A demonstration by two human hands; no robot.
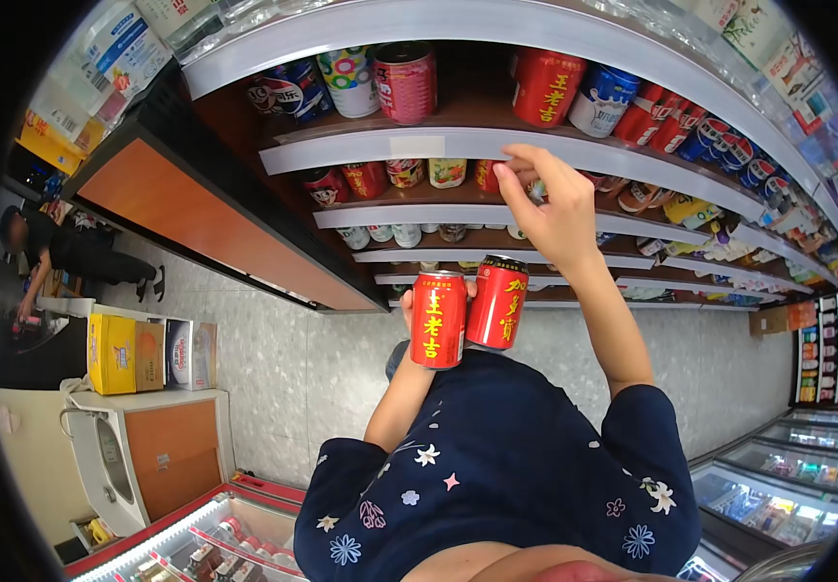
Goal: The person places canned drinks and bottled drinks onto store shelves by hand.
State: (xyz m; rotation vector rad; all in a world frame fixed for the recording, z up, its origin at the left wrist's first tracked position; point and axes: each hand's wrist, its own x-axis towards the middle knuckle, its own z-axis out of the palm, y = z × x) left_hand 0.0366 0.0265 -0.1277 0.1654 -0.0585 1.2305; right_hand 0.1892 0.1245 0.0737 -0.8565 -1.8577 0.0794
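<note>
My left hand is wrapped behind two red drink cans held side by side near my chest. The nearer red can has yellow characters down its front and covers most of the fingers. Beside it, the second red can has a dark top rim and tilts slightly. My right hand is raised in front of the shelves with its fingers bent and apart, holding nothing. Above it, on the upper shelf, stands another red can with yellow characters, apart from the fingers.
Shelf edges run across in front of me. A pink can, a blue-and-white can and several cola cans stand on the upper shelf. An orange-brown panel borders the left. Further left, a person bends near yellow boxes.
</note>
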